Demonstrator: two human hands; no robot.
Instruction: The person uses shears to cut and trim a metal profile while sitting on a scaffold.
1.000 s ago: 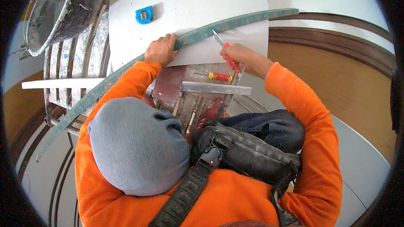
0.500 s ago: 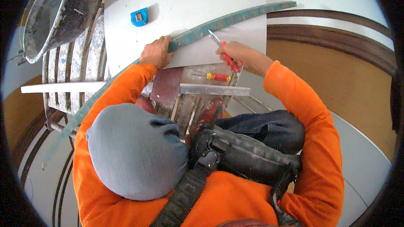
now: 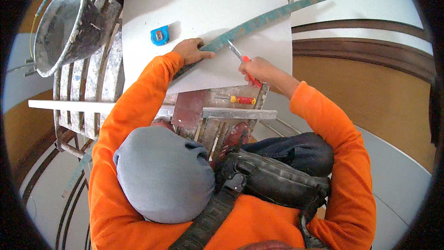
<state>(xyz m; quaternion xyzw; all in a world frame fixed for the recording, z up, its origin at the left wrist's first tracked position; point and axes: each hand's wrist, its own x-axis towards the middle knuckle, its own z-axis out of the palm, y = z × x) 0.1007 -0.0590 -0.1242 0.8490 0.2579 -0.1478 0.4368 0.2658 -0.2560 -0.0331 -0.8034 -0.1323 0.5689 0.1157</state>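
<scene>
Holding a long, bent-looking green strip with rusty spots (image 3: 261,20), the left hand (image 3: 192,52) lies across it, with its thumb on the near side and its curled fingers on the far side. The strip goes slanting over a big flat white board (image 3: 259,69). One end sticks out past the board's right edge, close to the far right corner. The rest goes down under the left hand and behind the orange sleeve (image 3: 150,76).

The right hand (image 3: 259,70) is closed tight around a red-handled cutting knife with a shiny silver blade (image 3: 236,52). The tip is at the strip's near side, over the middle of the board. I cannot tell if it touches the strip or is just beside it.

A small, chunky blue tape measure (image 3: 160,35) sits on the board, nearer to its left edge. The patch on its front is too small to read.

Just past the board's near edge, a red and yellow screwdriver (image 3: 241,100) lies with its thin metal end pointing left. A flat brown-red piece (image 3: 188,110) is to its left. Past the board's left edge is a big, dirty black bucket (image 3: 83,32).
</scene>
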